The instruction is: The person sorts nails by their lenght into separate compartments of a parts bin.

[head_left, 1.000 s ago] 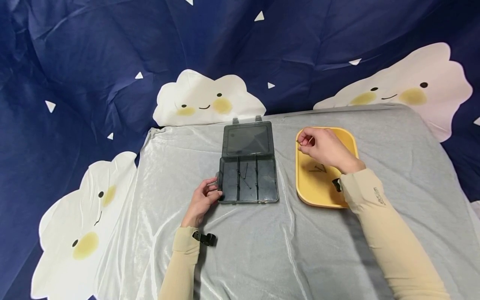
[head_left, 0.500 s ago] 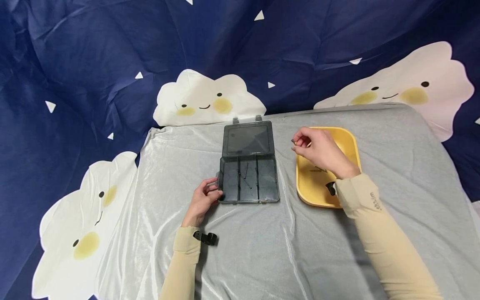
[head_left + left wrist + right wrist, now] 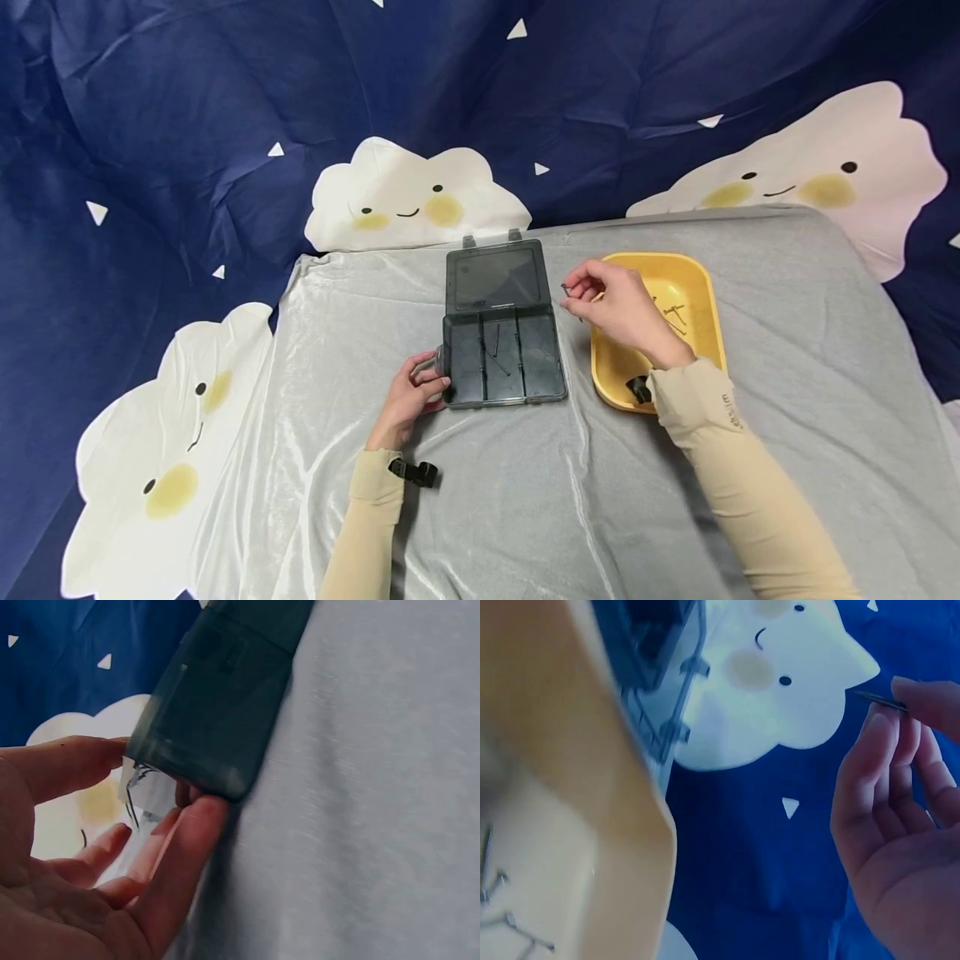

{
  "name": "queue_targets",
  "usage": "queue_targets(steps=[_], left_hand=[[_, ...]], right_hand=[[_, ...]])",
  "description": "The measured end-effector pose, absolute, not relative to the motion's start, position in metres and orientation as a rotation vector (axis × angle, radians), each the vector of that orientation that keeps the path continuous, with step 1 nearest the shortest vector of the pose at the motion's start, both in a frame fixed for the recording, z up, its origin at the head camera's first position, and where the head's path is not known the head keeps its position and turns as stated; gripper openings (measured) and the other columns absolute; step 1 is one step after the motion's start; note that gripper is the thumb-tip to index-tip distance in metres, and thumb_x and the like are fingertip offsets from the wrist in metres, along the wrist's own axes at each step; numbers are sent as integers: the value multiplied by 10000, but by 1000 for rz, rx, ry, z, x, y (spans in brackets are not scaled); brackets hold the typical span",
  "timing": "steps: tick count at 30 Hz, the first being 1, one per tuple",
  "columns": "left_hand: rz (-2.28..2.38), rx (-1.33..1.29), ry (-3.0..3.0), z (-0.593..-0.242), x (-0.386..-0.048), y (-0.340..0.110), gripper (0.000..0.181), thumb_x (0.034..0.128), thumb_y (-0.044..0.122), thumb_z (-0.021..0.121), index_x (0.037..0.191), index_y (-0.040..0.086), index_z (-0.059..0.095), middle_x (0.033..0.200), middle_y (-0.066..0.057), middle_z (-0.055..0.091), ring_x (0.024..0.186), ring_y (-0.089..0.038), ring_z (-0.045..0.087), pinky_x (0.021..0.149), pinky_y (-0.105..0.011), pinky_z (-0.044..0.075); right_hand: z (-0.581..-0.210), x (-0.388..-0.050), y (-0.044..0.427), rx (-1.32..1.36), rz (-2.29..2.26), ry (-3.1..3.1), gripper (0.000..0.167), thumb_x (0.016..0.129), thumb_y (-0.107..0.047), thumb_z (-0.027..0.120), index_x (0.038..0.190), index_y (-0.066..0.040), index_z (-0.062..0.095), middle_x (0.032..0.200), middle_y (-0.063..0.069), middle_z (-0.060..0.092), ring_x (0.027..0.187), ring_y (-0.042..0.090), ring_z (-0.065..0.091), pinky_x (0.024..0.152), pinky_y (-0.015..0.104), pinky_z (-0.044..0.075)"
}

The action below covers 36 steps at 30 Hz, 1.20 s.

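Observation:
My left hand (image 3: 408, 398) grips the left edge of a dark translucent compartment box (image 3: 542, 362), thumb and fingers at its near left corner. In the left wrist view the box (image 3: 217, 712) sits between the thumb and fingers. The lid (image 3: 497, 277) lies open toward the back. Two screws (image 3: 496, 342) lie in the middle compartment. Between the box and a yellow tray, my right hand (image 3: 621, 310) pinches a screw (image 3: 883, 700) between thumb and fingertips, its pointed end sticking out in the right wrist view.
The yellow tray (image 3: 708, 287) stands right of the box, under my right forearm, with several screws (image 3: 675, 315) in it. A grey cloth (image 3: 495, 492) covers the table. Behind it hangs a blue curtain (image 3: 585, 100) with clouds.
My right hand has moved left with the screw, from over the tray toward the box, uncovering more screws in the tray. The box has shifted slightly right with my left hand.

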State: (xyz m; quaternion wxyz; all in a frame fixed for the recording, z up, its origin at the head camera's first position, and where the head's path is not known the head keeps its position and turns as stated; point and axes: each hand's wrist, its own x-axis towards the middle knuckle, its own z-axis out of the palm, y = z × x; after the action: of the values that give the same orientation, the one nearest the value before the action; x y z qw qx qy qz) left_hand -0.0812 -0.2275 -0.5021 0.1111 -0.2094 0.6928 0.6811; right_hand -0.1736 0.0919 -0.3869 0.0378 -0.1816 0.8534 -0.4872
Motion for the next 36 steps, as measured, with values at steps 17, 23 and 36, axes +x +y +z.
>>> queue_targets(steps=[17, 23, 36], left_hand=[[1971, -596, 1946, -496, -89, -232, 660, 838, -49, 666, 1420, 102, 396, 982, -38, 620, 793, -104, 655, 600, -292, 557], [1954, -607, 1937, -497, -89, -233, 656, 842, -40, 664, 1419, 124, 401, 1022, -53, 612, 814, -116, 662, 619, -306, 564], [1924, -603, 1930, -496, -90, -235, 655, 862, -12, 664, 1436, 143, 391, 1056, -61, 581, 841, -114, 653, 619, -305, 567]], right_hand=[[-405, -158, 54, -335, -1829, 2257, 217, 867, -55, 693, 1035, 50, 603, 924, 133, 644, 712, 103, 631, 646, 221, 540], [-416, -157, 43, -246, -1885, 2190, 236, 864, -48, 686, 1059, 48, 594, 882, 65, 637, 680, 59, 639, 661, 267, 561], [-436, -153, 28, -125, -1895, 2110, 252, 859, -45, 679, 1069, 76, 609, 852, 57, 679, 671, 41, 630, 684, 265, 561]])
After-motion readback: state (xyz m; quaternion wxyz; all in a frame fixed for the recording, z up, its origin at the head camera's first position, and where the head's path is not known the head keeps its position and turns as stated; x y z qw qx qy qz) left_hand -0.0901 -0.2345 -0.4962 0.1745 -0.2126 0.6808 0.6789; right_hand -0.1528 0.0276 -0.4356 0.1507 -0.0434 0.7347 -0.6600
